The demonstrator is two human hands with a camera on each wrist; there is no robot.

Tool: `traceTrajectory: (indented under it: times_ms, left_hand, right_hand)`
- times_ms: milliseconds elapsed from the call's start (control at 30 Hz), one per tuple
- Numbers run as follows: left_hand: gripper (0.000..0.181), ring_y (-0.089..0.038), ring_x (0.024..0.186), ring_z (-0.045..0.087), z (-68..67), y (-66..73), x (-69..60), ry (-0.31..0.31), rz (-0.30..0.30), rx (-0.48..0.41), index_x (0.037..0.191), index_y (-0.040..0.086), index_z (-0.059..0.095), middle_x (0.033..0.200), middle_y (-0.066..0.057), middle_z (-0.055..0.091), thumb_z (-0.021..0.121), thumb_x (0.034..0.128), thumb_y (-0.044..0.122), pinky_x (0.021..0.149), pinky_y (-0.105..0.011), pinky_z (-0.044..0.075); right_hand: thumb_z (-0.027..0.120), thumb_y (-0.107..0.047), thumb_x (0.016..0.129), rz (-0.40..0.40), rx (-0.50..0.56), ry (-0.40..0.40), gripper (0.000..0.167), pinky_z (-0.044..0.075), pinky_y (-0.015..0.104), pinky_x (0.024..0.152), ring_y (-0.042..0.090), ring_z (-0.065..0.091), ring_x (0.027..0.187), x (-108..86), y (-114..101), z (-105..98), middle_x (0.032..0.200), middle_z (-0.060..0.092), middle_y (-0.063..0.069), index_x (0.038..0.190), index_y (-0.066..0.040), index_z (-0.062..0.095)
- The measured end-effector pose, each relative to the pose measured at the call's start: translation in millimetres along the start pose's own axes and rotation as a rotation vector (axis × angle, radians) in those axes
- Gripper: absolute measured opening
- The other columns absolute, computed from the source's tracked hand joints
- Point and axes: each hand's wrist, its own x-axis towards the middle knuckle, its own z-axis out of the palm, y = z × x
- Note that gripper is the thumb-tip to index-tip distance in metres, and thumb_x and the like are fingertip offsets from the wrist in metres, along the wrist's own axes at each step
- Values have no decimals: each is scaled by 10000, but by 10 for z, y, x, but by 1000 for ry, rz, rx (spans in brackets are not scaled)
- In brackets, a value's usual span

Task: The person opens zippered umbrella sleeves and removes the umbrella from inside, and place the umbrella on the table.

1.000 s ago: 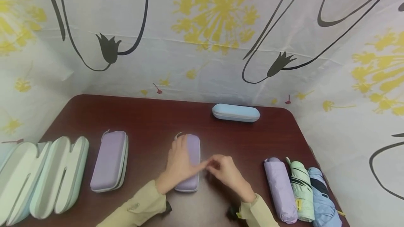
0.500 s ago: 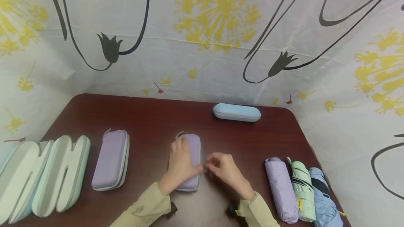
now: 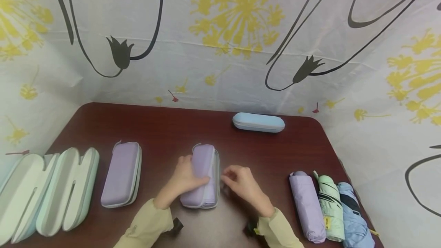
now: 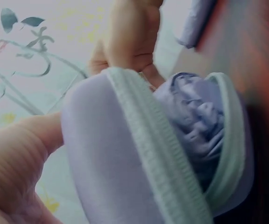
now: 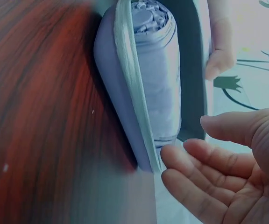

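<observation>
At the table's middle a purple zip case stands partly unzipped, its lid tilted up toward the left along the right side. My left hand holds the lid, thumb across its top and fingers at its left side. Inside, a folded purple umbrella shows through the gap; its gathered end appears in the left wrist view. Just right of the case hovers my right hand, fingers loosely bent, nothing between thumb and fingertips in the right wrist view.
A second purple case lies to the left, with opened pale green cases beyond it. A light blue case sits at the back. Rolled purple, green and blue umbrellas lie at the right edge.
The left hand has moved left from lying over the purple case and swung its lid up, exposing the umbrella. My right hand has drawn slightly away from the left thumb, then stayed nearly still.
</observation>
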Motion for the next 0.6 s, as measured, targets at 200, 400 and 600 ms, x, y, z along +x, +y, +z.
traceTrajectory:
  times_ms: [200, 400, 600]
  left_hand:
    - [740, -324, 941, 576, -139, -100, -45, -86, -96, -265, 1246, -154, 445, 1097, -263, 551, 763, 681, 206, 775, -431, 509]
    - [638, -331, 952, 596, -231, -199, -85, -128, -199, -510, 1255, -162, 428, 1121, -284, 566, 698, 761, 138, 799, -443, 504]
    - [602, -311, 1020, 564, -287, -316, -84, -211, -241, -701, 1247, -208, 399, 1181, -301, 516, 629, 815, 143, 910, -475, 452]
  right_hand:
    - [734, -102, 772, 38, -57, 36, 135, 477, 198, 551, 104, 583, 609, 64, -94, 84, 715, 641, 32, 851, -6, 680]
    - [758, -223, 773, 96, -34, 29, 377, 481, 201, 550, 154, 610, 637, 160, -192, 160, 771, 652, 105, 970, 82, 657]
    - [746, -308, 780, 157, -58, -37, 456, 450, 211, 524, 87, 521, 589, 252, -276, 195, 709, 605, 53, 997, 78, 636]
